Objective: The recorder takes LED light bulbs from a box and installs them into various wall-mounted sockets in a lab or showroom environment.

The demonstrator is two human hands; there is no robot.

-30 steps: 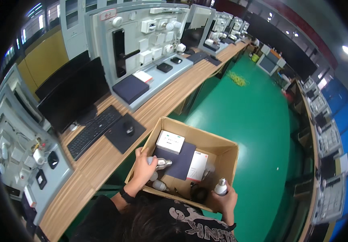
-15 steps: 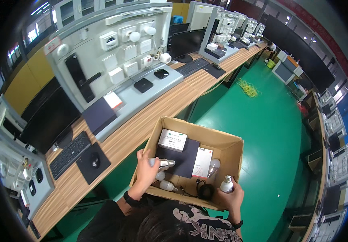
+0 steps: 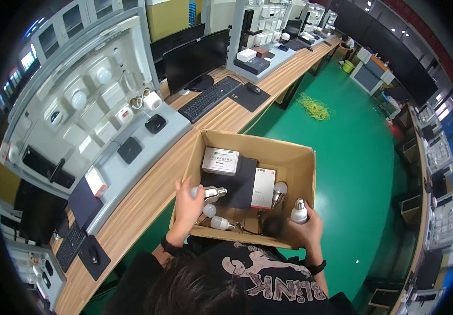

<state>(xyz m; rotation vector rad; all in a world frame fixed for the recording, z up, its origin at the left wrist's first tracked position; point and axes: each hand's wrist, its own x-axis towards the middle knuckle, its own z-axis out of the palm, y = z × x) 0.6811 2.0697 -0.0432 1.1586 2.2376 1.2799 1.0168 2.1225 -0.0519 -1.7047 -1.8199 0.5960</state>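
Note:
My left hand (image 3: 186, 211) is closed around a light bulb (image 3: 213, 194) with a silvery screw base, held at the left wall of an open cardboard box (image 3: 299, 163). At the box's right front corner, my right hand (image 3: 309, 229) grips a white light bulb (image 3: 299, 212), its screw base pointing up. Both hands also seem to support the box. Inside lie a white and grey carton (image 3: 220, 160), a dark flat box (image 3: 234, 185), a slim white box (image 3: 263, 188), a loose bulb (image 3: 279, 193), a white bulb (image 3: 220, 222) and a black cable coil (image 3: 272, 226).
A long wooden bench (image 3: 147, 210) runs along the left, bearing a display panel (image 3: 87, 100) of white devices, a monitor (image 3: 196, 60) and a keyboard (image 3: 209, 98). Yellow cable (image 3: 314, 106) lies on the green floor (image 3: 342, 173). Another person (image 3: 347, 43) is far off. More panels line the right.
The bench, panel and monitor have shifted left and nearer in view as I move forward along the bench. Both hands keep their bulbs, and the box's contents stay in place.

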